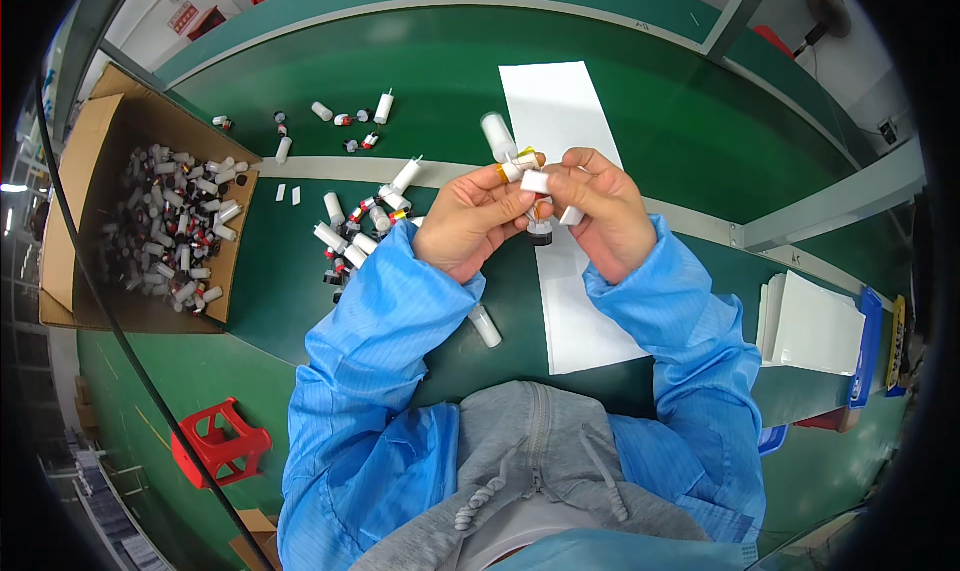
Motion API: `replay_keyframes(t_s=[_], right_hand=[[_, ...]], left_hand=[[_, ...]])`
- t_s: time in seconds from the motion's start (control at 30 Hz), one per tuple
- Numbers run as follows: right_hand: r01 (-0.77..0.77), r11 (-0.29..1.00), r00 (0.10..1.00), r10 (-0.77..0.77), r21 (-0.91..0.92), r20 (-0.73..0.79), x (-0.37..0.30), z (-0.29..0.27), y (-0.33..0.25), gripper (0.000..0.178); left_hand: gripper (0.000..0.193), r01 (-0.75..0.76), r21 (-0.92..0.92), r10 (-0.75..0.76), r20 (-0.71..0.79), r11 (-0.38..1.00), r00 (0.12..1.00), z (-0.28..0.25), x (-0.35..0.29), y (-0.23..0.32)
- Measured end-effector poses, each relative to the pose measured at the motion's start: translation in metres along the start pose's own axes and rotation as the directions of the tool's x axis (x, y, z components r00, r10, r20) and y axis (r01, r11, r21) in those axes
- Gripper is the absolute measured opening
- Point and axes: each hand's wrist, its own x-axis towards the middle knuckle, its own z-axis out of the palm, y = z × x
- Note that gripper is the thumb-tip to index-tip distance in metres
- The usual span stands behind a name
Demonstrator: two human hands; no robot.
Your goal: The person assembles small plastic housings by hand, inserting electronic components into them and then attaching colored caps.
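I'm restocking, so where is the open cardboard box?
In the head view, the open cardboard box sits at the left, with loose white cylinders and the left hand to its right.

A smooth dark-green bench (pixel 285 306) carried a long white paper sheet (pixel 590 321).
Left of the sheet lay heaped white plastic cylinders (pixel 365 243); right of it, a stack of white rectangular sheets (pixel 820 321).

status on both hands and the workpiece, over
Left hand, right hand together at small white piece. Black-ended part just below in view. Nothing visibly blocking.
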Motion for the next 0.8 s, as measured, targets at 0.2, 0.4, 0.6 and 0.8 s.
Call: replay_keyframes(t_s=[0.2, 0.4, 0.6, 0.8], right_hand=[[0.236, 0.924, 0.969, -0.245, -0.302, 0.007, 0.004, -0.001, 0.006, 0.028], [0.305, 0.883, 0.941, -0.336, -0.356, -0.027, 0.007, 0.008, 0.014, 0.035], [0.217, 0.677, 0.947, -0.32, -0.703, -0.015, 0.022, -0.02, 0.014, 0.039], [-0.061, 0.85, 0.996, 0.084, -0.523, 0.021, 0.042, -0.044, 0.025, 0.036]], left_hand=[[0.035, -0.179, 0.413, 0.219, -0.05, 0.893, 0.974, 0.009, 0.001, -0.004], [0.028, -0.249, 0.617, 0.336, -0.027, 0.747, 0.941, 0.005, 0.0, -0.003], [0.027, -0.225, 0.513, 0.276, -0.024, 0.829, 0.961, 0.003, 0.004, -0.01], [0.023, -0.254, 0.581, 0.328, -0.023, 0.773, 0.944, -0.024, 0.019, 0.004]])
